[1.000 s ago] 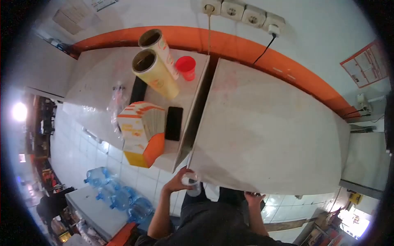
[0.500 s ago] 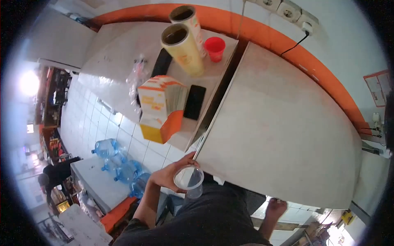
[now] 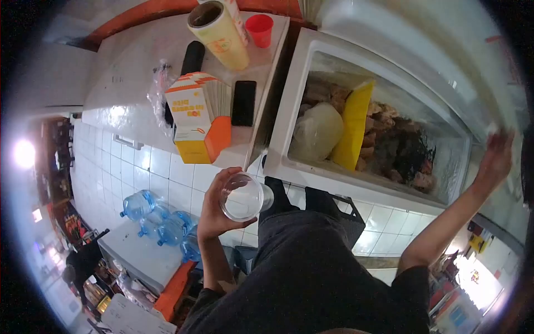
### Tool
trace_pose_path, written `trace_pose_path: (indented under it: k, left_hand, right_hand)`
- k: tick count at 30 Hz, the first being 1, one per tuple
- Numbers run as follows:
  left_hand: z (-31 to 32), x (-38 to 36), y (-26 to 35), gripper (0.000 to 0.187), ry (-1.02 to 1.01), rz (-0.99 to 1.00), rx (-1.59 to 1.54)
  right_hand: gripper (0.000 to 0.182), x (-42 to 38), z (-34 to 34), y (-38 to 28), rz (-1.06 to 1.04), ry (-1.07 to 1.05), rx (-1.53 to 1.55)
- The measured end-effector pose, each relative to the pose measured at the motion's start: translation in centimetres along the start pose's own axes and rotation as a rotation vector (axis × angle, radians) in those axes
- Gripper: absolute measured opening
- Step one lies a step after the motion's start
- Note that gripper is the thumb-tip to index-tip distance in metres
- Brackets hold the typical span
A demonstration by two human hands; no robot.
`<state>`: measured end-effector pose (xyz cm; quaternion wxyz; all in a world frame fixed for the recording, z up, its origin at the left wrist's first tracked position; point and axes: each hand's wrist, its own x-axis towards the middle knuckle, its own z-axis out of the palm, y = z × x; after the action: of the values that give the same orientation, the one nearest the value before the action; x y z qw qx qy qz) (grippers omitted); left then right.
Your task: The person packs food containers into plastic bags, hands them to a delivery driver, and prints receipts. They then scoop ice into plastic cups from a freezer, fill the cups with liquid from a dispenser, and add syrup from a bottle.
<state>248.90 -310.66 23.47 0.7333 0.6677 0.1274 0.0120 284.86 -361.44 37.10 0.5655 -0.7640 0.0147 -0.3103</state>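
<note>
Beside white freezer (image 3: 289, 139), left hand (image 3: 214, 209), clear round cup (image 3: 242, 197)

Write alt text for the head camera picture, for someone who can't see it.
A person's left hand holds a clear plastic cup while the right hand props up the lid of a chest freezer full of frozen bags. A phone lies on the counter alongside.

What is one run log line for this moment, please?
left hand: grip on clear plastic cup | right hand: raised at freezer lid | chest freezer: open, bags inside
</note>
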Motion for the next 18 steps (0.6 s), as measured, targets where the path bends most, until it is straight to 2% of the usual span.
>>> trace_pose_path:
  k: [1, 2, 4, 6, 10, 13, 15, 16, 18]
  left_hand:
    - [0.3, -0.4, -0.3, 0.103, 0.082, -0.008, 0.086]
    - [0.2, -0.9, -1.0, 0.103, 0.065, -0.005, 0.104]
    - [0.4, -1.6, -1.6, 0.102, 0.057, -0.019, 0.116]
    - [0.8, -2.2, -1.9, 0.101, 0.055, -0.040, 0.129]
    - [1.6, -2.8, -3.5, 0.099, 0.136, 0.015, 0.180]
    - [1.8, -3.3, -5.0, 0.099, 0.182, 0.023, 0.155]
    - [2.1, -3.3, -5.3, 0.099, 0.205, 0.008, 0.148]
    - [2.4, -3.2, -5.2, 0.104, 0.205, -0.008, 0.100]
    - [3.2, -3.0, -4.7, 0.108, 0.223, -0.026, 0.029]
  right_hand:
    - [0.046, 3.2, 0.9, 0.1, -0.015, -0.029, 0.108]
    - [0.046, 6.3, 1.5, 0.4, -0.029, -0.058, 0.215]
    - [0.043, 13.4, 2.8, 1.8, -0.104, -0.151, 0.243]
    - [0.045, 16.2, 5.6, 0.2, -0.084, -0.157, 0.249]
    - [0.049, 16.6, 10.3, -3.6, 0.017, -0.125, 0.316]
    - [0.051, 13.0, 11.5, -5.3, 0.055, -0.130, 0.350]
    - [0.049, 9.6, 11.0, -6.0, -0.220, -0.381, 0.192]
    - [0.049, 12.4, 11.8, -4.4, -0.220, -0.388, 0.200]
    - [0.043, 20.3, 13.5, 0.2, 0.096, 0.500, -0.092]
